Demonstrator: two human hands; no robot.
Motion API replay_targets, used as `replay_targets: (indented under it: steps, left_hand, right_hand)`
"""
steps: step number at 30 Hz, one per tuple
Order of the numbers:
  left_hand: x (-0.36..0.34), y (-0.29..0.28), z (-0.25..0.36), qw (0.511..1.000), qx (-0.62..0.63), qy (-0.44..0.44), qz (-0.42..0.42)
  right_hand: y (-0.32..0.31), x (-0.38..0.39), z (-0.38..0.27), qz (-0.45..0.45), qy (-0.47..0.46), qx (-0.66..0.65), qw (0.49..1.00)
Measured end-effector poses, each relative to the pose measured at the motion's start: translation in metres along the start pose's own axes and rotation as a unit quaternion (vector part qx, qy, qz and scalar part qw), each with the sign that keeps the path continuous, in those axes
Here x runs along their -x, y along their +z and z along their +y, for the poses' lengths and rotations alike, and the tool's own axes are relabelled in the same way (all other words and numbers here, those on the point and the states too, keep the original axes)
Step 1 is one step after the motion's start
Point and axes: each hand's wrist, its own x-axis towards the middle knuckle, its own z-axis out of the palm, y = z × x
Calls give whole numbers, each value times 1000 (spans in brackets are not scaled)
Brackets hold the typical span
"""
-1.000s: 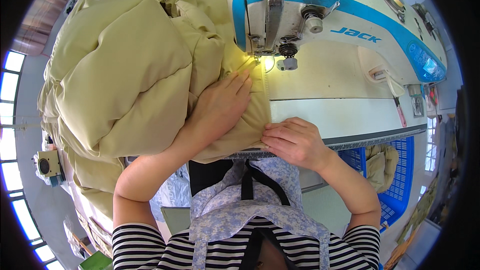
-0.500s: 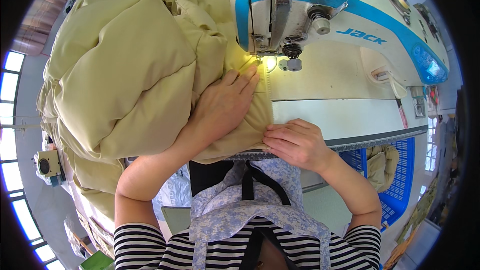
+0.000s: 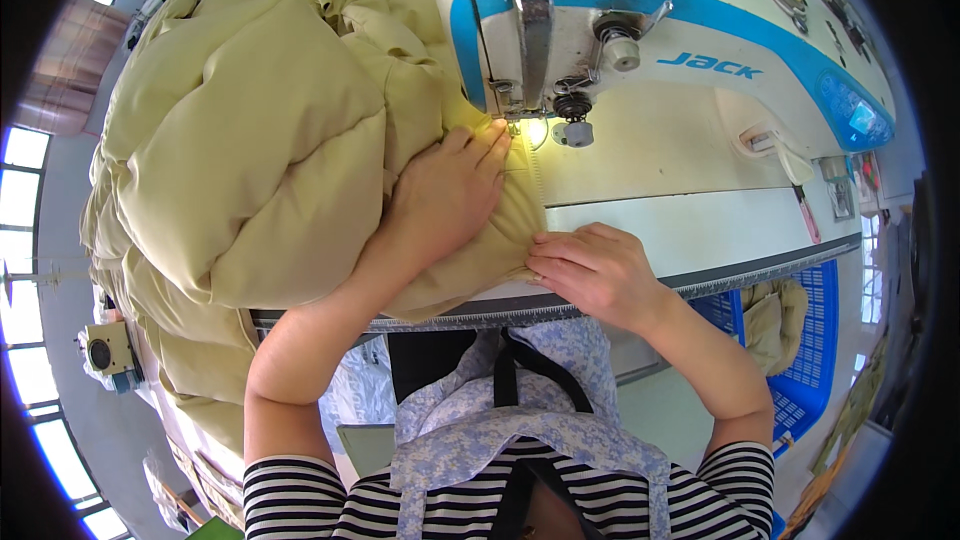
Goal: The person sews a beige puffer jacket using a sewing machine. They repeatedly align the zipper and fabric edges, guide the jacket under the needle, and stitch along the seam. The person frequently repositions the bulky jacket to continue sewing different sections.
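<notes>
My left hand [image 3: 455,190] lies flat on the beige quilted fabric [image 3: 250,140], fingertips at the lit presser foot [image 3: 513,128] of a white and blue sewing machine [image 3: 640,10]. A pale toothed strip [image 3: 536,180], possibly zipper tape, runs down the fabric's right edge from beside the foot. Near the table's front, my right hand [image 3: 595,270] pinches the lower corner of that edge between closed fingers. Bulky folds of the garment heap up left of my left forearm; the needle tip is too small to make out.
A ruler strip [image 3: 740,277] lines the table's front edge. A pink-handled tool [image 3: 808,220] lies at the right. A blue plastic basket [image 3: 810,340] with beige fabric inside sits below the right side. A small machine [image 3: 105,350] stands at the far left.
My left hand's fingertips have crept up toward the presser foot. My right hand keeps its pinch, slightly higher in view. The whole view has shifted a little with the head.
</notes>
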Motion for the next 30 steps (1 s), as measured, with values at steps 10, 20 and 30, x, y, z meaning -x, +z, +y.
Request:
replay_targets:
  steps: [10,20,30]
  left_hand:
    - [19,-34,27,978,187,41,-88]
    - [13,-33,21,754,549,-359,40]
    - [-7,-48,22,926,318,-186,79]
  right_hand:
    - [0,-16,3,50,-13,-8,999]
    - [12,-28,-37,160,353,-445,808]
    - [103,-73,-41,211,283,-590,726]
